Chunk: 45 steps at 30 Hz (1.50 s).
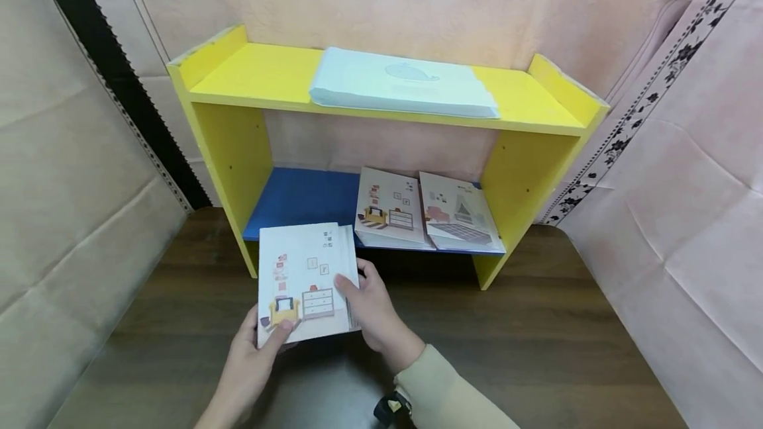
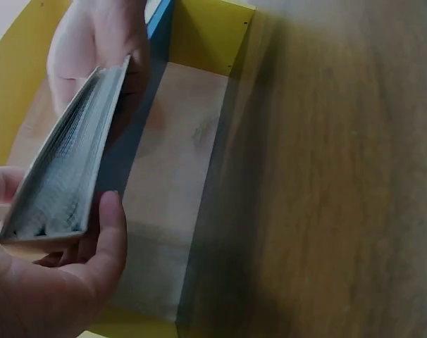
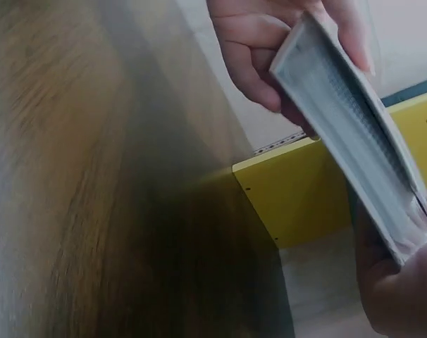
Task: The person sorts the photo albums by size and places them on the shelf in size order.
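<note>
In the head view a small stack of white notebooks (image 1: 301,267), its top cover printed with an armchair and a chest of drawers, is held up before the shelf's lower level. My left hand (image 1: 252,355) grips the lower left corner, thumb on the cover. At the right edge my right hand (image 1: 377,316) holds the stack, thumb on top and fingers beneath. Page edges of the notebooks (image 2: 67,169) face the left wrist view, between both hands. In the right wrist view the stack (image 3: 354,141) appears edge-on and tilted, gripped at both ends.
A yellow shelf (image 1: 232,151) with a blue lower board (image 1: 312,197) stands on the wooden table (image 1: 566,323). Two piles of notebooks, left (image 1: 390,207) and right (image 1: 459,210), lie on that board. Light blue whale-printed sheets (image 1: 405,81) lie on top. Pale cloth (image 1: 673,217) hangs around.
</note>
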Motion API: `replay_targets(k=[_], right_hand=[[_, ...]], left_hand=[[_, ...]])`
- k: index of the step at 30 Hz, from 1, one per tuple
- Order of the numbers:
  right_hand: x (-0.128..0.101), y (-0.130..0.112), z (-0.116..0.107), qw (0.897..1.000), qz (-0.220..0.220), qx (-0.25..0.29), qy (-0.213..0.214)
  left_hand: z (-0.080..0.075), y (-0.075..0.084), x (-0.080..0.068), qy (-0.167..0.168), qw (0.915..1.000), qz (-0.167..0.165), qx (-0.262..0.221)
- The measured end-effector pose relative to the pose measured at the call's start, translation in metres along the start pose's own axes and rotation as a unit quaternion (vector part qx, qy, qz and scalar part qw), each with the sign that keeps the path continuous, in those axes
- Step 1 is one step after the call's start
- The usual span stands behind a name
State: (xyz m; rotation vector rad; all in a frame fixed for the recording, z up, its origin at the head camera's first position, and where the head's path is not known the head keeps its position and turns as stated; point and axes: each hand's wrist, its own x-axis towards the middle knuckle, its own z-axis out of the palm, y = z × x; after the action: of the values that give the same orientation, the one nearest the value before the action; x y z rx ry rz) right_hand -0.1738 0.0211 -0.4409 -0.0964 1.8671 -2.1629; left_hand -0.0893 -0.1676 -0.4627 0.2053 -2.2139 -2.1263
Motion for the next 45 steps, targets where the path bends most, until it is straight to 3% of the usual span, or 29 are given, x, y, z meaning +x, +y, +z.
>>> replay_targets(k=[5, 14, 21, 28, 33, 38, 45], right_hand=[[0.001, -0.003, -0.003, 0.999, 0.032, 0.024, 0.017], [0.001, -0.015, -0.008, 0.999, 0.041, 0.016, 0.003], [-0.007, -0.014, -0.015, 0.998, 0.033, -0.008, -0.062], [-0.013, -0.014, -0.020, 0.990, 0.018, 0.018, -0.141], [-0.012, -0.014, -0.024, 0.987, 0.016, 0.022, -0.157], [-0.012, -0.016, -0.024, 0.989, 0.009, 0.026, -0.147], [-0.009, -0.017, -0.017, 0.991, 0.006, 0.036, -0.128]], left_hand=[[0.000, 0.007, -0.002, -0.019, 0.9993, 0.015, -0.030], [-0.001, 0.014, 0.000, -0.013, 0.9979, 0.021, -0.060], [-0.001, 0.021, 0.008, -0.003, 0.9975, 0.016, -0.069], [0.001, 0.032, 0.019, 0.004, 0.9967, 0.002, -0.081], [0.003, 0.036, 0.025, 0.005, 0.9976, -0.010, -0.068], [0.004, 0.040, 0.030, -0.012, 0.9979, -0.008, -0.063], [-0.003, 0.042, 0.032, -0.067, 0.9944, 0.020, -0.079]])
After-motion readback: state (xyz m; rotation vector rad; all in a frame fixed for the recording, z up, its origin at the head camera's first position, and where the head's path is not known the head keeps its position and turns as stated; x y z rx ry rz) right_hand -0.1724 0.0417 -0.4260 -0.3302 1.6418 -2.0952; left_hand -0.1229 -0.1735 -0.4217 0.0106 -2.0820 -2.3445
